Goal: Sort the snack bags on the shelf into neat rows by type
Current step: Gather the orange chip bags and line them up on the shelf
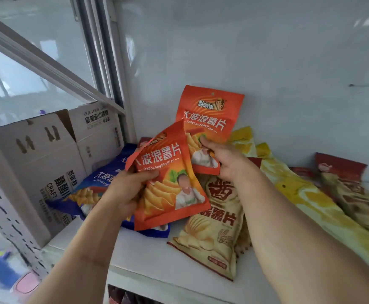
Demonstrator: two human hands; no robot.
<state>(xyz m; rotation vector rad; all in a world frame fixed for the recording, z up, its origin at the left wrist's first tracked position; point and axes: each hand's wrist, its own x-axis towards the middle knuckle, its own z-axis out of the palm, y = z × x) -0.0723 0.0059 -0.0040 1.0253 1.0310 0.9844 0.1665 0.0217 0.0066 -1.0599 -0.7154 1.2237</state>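
The near orange bag (pixel 168 183) carries white lettering, ridged golden chips and a green leaf. The far orange bag (pixel 207 119) has the same orange ground with faint wavy streaks, white lettering and a yellow-and-brown logo near its top. At the left, the blue bag (pixel 95 189) is deep blue with white lettering and golden chips. The cream bag (pixel 214 229) is pale beige with dark red characters, a red strip at its near end and printed pale chips. To the right, the yellow bags (pixel 300 194) are bright yellow with paler patches. At the far right, a bag (pixel 346 185) is tan with a dark red top. The cardboard boxes (pixel 47 163) are white with black print. The shelf (pixel 148 255) is white.
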